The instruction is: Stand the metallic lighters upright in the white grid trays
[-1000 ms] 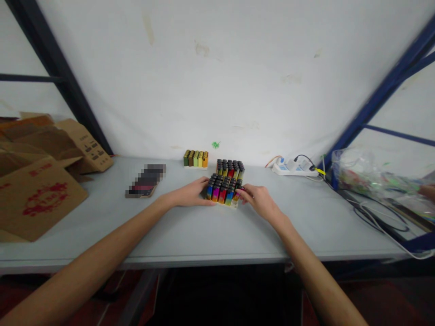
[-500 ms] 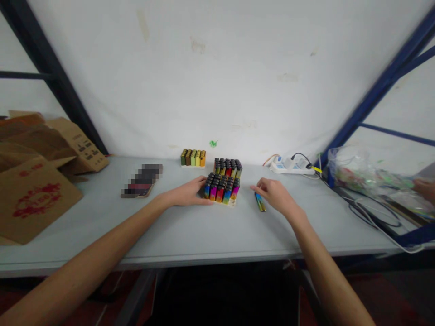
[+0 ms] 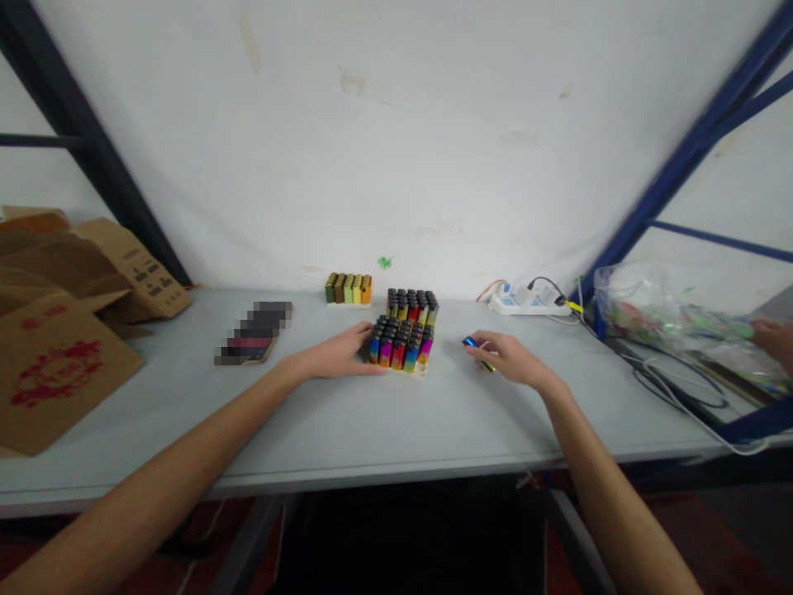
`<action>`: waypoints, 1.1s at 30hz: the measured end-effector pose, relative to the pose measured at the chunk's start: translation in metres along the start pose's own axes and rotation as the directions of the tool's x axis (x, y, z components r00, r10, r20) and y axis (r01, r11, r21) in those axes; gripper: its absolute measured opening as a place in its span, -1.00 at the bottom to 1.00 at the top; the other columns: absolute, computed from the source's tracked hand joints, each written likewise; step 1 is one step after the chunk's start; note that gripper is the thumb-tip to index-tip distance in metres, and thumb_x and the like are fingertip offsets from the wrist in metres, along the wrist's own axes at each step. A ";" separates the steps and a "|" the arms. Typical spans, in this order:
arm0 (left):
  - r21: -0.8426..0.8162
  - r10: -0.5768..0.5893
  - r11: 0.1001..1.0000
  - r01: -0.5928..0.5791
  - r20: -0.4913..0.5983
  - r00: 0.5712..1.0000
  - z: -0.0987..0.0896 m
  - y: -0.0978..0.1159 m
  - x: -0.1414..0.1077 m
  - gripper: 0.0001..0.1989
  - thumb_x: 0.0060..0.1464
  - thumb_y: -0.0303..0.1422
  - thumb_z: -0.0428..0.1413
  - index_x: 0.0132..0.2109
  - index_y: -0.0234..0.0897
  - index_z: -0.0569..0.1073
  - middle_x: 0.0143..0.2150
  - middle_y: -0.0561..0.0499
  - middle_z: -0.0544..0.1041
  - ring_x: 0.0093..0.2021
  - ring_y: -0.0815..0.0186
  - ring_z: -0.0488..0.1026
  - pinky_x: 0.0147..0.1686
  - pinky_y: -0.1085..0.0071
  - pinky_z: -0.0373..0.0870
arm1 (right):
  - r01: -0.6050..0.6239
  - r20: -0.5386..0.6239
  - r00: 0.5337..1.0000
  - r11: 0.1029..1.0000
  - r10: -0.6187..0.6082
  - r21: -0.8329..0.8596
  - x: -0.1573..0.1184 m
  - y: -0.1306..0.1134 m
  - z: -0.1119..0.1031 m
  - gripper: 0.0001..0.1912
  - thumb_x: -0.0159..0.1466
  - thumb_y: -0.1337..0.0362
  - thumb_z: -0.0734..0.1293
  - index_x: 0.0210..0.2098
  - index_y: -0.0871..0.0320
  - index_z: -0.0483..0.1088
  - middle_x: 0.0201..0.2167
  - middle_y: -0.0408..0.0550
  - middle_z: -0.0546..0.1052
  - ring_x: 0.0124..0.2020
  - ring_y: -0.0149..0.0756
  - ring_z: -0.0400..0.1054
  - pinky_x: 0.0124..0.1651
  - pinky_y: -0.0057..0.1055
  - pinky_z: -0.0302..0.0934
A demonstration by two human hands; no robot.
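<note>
My left hand [image 3: 343, 352] grips the left side of a pale tray of lighters [image 3: 401, 345], thumb along the front and fingers behind. The lighters stand upright in rows, black-topped, with shiny blue, pink, red and gold bodies. At the tray's front right corner a bit of bare base shows. To the right of the tray, my right hand [image 3: 499, 357] is closed around a single blue and gold lighter [image 3: 472, 341], held tilted just above the table; part of it is hidden by the fingers.
Behind the tray stand a second block of black-topped lighters [image 3: 412, 304] and a yellow-green set [image 3: 349, 289]. A phone [image 3: 254, 335], partly pixelated, lies left. Cardboard boxes [image 3: 68, 364] fill the far left. A power strip [image 3: 529, 304], cables and another person's hand [image 3: 774, 340] are at right.
My right hand has picked up the lighter that lay on the table and tilted it. My left hand keeps its hold on the tray. The view has shifted slightly.
</note>
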State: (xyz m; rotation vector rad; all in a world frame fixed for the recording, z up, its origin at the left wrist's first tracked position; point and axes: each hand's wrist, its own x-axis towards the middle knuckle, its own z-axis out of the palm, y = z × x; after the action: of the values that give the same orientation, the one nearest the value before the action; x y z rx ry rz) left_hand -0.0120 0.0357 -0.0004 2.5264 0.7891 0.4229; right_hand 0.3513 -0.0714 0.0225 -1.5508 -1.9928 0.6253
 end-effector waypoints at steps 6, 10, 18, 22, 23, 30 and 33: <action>-0.007 -0.004 1.000 0.004 0.013 1.000 0.000 0.000 0.000 -0.26 0.08 0.16 0.27 0.22 -0.26 0.50 0.30 -0.22 0.40 0.31 -0.14 0.37 0.42 0.02 0.23 | 0.120 -0.041 0.993 0.959 -0.113 0.258 0.000 -0.031 0.006 -0.61 0.43 -0.11 0.25 -0.15 0.10 0.33 -0.45 -0.20 0.42 -0.46 -0.35 0.35 -0.32 -0.40 0.30; -0.015 -0.003 1.000 0.003 0.005 1.000 0.001 -0.001 0.000 -0.24 0.09 0.16 0.27 0.25 -0.28 0.48 0.28 -0.24 0.41 0.27 -0.13 0.41 0.39 0.01 0.28 | 0.121 -0.264 0.962 0.977 -0.072 0.175 0.009 -0.045 0.018 -0.55 0.41 -0.17 0.24 -0.30 0.10 0.31 -0.50 -0.24 0.29 -0.50 -0.40 0.17 -0.43 -0.44 0.09; -0.021 0.011 1.000 -0.011 -0.004 1.000 0.001 -0.002 0.000 -0.24 0.09 0.19 0.26 0.23 -0.26 0.50 0.26 -0.21 0.43 0.27 -0.11 0.40 0.39 0.04 0.28 | -0.021 -0.464 0.884 0.995 0.064 0.098 0.022 -0.051 0.051 -0.54 0.24 -0.06 0.21 -0.64 0.06 0.06 -0.66 -0.22 0.10 -0.55 -0.40 0.02 -0.44 -0.38 -0.11; -0.002 0.014 1.000 -0.014 -0.004 1.000 0.002 -0.003 0.000 -0.26 0.10 0.17 0.26 0.23 -0.27 0.49 0.28 -0.22 0.41 0.30 -0.11 0.38 0.41 0.06 0.25 | -0.037 -0.490 0.868 0.995 0.080 0.098 0.023 -0.052 0.054 -0.62 0.19 0.01 0.19 -0.64 0.06 0.08 -0.66 -0.21 0.12 -0.55 -0.39 0.05 -0.43 -0.38 -0.10; 0.000 0.013 1.000 -0.013 -0.003 1.000 0.002 -0.003 0.000 -0.27 0.10 0.16 0.27 0.22 -0.27 0.50 0.28 -0.22 0.41 0.30 -0.11 0.38 0.41 0.06 0.25 | -0.041 -0.486 0.870 0.994 0.085 0.102 0.023 -0.052 0.054 -0.61 0.19 0.00 0.19 -0.64 0.06 0.09 -0.66 -0.21 0.12 -0.55 -0.38 0.06 -0.43 -0.38 -0.10; 0.011 -0.010 1.000 0.010 0.022 1.000 0.000 0.000 0.000 -0.27 0.12 0.15 0.25 0.23 -0.29 0.49 0.29 -0.24 0.40 0.30 -0.12 0.38 0.40 0.05 0.25 | -0.032 -0.473 0.878 0.996 0.070 0.088 0.024 -0.046 0.049 -0.59 0.21 -0.03 0.19 -0.62 0.06 0.08 -0.64 -0.22 0.10 -0.54 -0.38 0.04 -0.41 -0.38 -0.10; 0.002 -0.015 1.000 0.015 0.016 1.000 0.001 0.000 -0.001 -0.26 0.11 0.17 0.25 0.23 -0.29 0.49 0.30 -0.22 0.40 0.29 -0.12 0.39 0.39 0.07 0.28 | -0.014 -0.461 0.886 0.998 0.045 0.069 0.023 -0.047 0.048 -0.59 0.22 -0.02 0.19 -0.62 0.06 0.06 -0.63 -0.22 0.09 -0.53 -0.39 0.03 -0.40 -0.38 -0.11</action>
State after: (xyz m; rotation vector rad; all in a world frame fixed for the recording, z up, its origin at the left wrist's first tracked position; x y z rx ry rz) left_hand -0.0122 0.0348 -0.0011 2.5213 0.8023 0.3972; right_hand 0.2808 -0.0613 0.0195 -1.5221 -1.5752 0.2855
